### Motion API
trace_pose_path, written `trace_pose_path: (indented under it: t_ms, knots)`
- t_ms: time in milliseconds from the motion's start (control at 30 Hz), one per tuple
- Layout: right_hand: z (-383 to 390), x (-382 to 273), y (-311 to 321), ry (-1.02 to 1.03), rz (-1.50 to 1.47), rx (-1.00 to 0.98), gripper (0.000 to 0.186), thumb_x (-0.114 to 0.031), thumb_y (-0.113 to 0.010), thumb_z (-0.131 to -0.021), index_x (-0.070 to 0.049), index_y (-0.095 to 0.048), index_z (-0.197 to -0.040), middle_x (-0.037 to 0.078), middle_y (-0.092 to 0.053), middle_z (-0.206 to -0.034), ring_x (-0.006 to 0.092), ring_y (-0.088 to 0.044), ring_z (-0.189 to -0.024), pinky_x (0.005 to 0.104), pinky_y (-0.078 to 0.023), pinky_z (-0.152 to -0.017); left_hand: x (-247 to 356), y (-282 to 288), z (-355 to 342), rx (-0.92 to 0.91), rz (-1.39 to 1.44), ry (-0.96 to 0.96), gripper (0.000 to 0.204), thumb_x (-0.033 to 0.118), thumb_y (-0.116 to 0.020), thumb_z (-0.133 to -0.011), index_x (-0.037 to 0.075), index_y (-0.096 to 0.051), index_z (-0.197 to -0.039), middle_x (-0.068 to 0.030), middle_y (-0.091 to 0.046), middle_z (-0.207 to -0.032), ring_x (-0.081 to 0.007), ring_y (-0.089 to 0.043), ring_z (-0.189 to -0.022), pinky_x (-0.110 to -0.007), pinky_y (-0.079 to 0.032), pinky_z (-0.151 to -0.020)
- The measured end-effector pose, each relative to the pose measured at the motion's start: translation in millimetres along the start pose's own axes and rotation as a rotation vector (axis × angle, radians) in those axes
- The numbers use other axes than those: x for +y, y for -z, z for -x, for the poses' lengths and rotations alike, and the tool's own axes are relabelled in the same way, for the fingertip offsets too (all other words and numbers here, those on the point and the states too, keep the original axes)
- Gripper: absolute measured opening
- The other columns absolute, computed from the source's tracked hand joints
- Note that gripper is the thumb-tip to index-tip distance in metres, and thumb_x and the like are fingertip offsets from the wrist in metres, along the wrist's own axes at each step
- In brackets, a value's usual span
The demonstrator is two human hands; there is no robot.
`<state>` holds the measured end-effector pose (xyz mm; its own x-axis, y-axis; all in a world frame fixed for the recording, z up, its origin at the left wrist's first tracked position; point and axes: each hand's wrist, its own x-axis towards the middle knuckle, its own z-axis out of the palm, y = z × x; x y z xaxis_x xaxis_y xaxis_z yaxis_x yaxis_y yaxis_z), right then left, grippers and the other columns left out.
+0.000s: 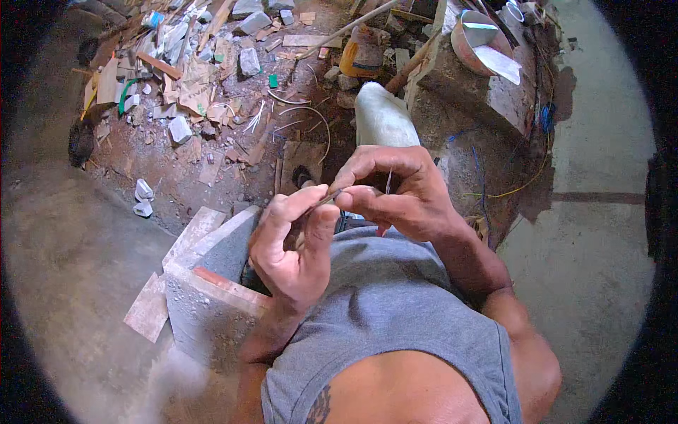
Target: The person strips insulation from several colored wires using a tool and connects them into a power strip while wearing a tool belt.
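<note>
In front of my grey shirt, my left hand [293, 244] and my right hand [399, 187] meet at the fingertips. Between them they pinch a thin dark strand [329, 198], wire-like, its exact kind too small to make out. A slim shiny shaft [389, 181] sticks up from within my right hand, and a small red piece [383, 230] shows below that palm. Whether these two belong to one tool, I cannot tell. The other fingers of my left hand are curled loosely, with nothing visible in them.
Rubble and wood scraps [191, 92] cover the ground ahead and left. Beside my left arm stands a rough concrete block [205, 311] with boards against it. A round bowl [482, 44] rests on a ledge at far right, with a yellow container [364, 53] nearby. Loose cables [483, 187] trail at right.
</note>
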<state>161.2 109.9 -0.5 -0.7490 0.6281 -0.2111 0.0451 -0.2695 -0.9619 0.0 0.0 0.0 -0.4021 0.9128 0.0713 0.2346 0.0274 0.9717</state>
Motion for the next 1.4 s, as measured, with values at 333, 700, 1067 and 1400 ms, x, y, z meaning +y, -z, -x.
trace_pose_path:
  t_ms: [333,700,1067,1400]
  knots:
    - [13,-18,-1,-0.147,-0.459,-0.070,0.030,-0.013,-0.071,-0.091,-0.003,-0.052,-0.112,0.002,-0.059,-0.078,0.0085,-0.057,-0.066,0.0245,-0.044,-0.052,17,4,-2,0.015,0.016,0.094,0.017,0.010,-0.069,-0.093,-0.001,-0.070,-0.105,-0.0048,-0.070,-0.081,-0.0037,-0.058,-0.071,-0.019,-0.045,-0.061]
    - [8,-14,-5,-0.034,-0.240,-0.004,0.020,-0.013,-0.072,-0.091,-0.001,-0.064,-0.106,0.004,-0.068,-0.081,0.0090,-0.065,-0.070,0.0231,-0.051,-0.057,8,1,-2,0.026,0.087,-0.011,0.017,0.011,-0.070,-0.093,-0.001,-0.071,-0.104,-0.0013,-0.068,-0.077,-0.0022,-0.055,-0.068,-0.018,-0.041,-0.057]
    - [7,-12,1,-0.051,-0.278,-0.085,0.018,-0.014,-0.072,-0.091,-0.002,-0.063,-0.100,0.002,-0.065,-0.075,0.0077,-0.061,-0.062,0.0231,-0.048,-0.050,16,6,-5,-0.068,0.218,0.246,0.015,0.013,-0.071,-0.092,0.000,-0.072,-0.098,0.0059,-0.062,-0.071,0.0014,-0.039,-0.058,-0.017,-0.027,-0.051]
    - [7,-14,2,-0.071,-0.249,-0.097,0.018,-0.014,-0.073,-0.091,-0.001,-0.062,-0.099,0.003,-0.065,-0.075,0.0089,-0.062,-0.062,0.0231,-0.049,-0.049,12,8,-4,-0.080,0.275,0.324,0.017,0.016,-0.072,-0.092,-0.001,-0.073,-0.096,0.0073,-0.059,-0.070,0.0020,-0.037,-0.058,-0.018,-0.024,-0.050]
